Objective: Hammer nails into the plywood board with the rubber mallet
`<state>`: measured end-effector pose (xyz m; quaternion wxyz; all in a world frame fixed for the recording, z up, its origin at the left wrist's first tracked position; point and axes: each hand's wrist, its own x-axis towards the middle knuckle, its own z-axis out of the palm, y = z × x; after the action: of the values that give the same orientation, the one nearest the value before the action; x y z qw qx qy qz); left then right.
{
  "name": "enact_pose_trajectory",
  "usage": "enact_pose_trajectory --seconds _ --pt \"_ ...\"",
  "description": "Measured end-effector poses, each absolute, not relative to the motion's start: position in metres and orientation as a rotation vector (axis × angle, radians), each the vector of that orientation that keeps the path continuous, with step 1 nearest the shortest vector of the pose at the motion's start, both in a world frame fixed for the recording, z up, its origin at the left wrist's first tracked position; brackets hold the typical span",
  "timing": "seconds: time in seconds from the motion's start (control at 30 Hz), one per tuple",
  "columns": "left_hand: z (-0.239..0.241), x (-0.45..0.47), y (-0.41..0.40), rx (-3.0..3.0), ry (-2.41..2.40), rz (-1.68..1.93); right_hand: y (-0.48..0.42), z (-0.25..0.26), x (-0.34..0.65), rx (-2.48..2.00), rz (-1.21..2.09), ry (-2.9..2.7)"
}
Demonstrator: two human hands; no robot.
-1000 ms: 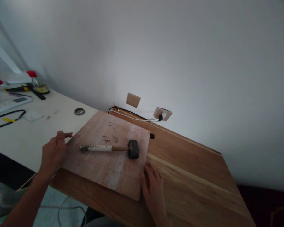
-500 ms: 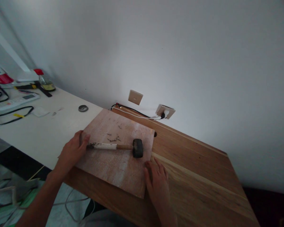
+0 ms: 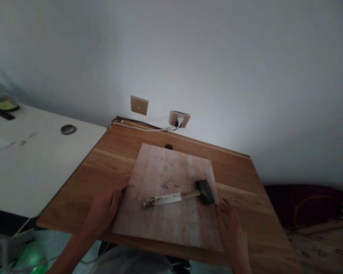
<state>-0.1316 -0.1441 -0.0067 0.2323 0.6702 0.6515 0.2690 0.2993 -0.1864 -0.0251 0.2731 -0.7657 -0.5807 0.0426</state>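
A flat, pale reddish wooden board (image 3: 171, 224) lies on the brown wooden desk. My left hand (image 3: 107, 205) holds its left edge, fingertips against the side. At the right edge, my right hand (image 3: 231, 222) grips the board with thumb and fingers near the corner of the mallet head. On top of the board rests a rubber mallet (image 3: 205, 191) with a black head and a handle partly white and worn. Several small screw-like metal pieces (image 3: 165, 186) lie scattered behind the handle; their exact kind is too small to tell.
A white table (image 3: 45, 163) adjoins the desk on the left, with a grey tape roll (image 3: 68, 129) and a bottle (image 3: 2, 101) on it. Cables (image 3: 143, 127) run along the wall to a socket (image 3: 179, 119). The desk has a round hole (image 3: 168, 147) near its back edge.
The board has slid right, off the white table, and turned to lie squarer on the desk, carrying the mallet and small pieces. Both hands moved with it; the view has swung right.
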Motion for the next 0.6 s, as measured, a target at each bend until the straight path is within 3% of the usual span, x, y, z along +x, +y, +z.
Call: enact_pose_trajectory --seconds 0.2,0.43,0.6 --pt "-0.024 -0.108 -0.141 2.038 1.799 0.764 -0.214 -0.018 0.282 -2.021 -0.001 -1.36" --pt "-0.017 -0.091 -0.138 2.128 1.793 0.77 -0.194 0.004 0.221 -1.88 0.665 -1.614" --pt "-0.017 -0.08 -0.146 2.154 1.752 0.787 -0.172 0.01 0.212 -1.93 0.754 -1.716"
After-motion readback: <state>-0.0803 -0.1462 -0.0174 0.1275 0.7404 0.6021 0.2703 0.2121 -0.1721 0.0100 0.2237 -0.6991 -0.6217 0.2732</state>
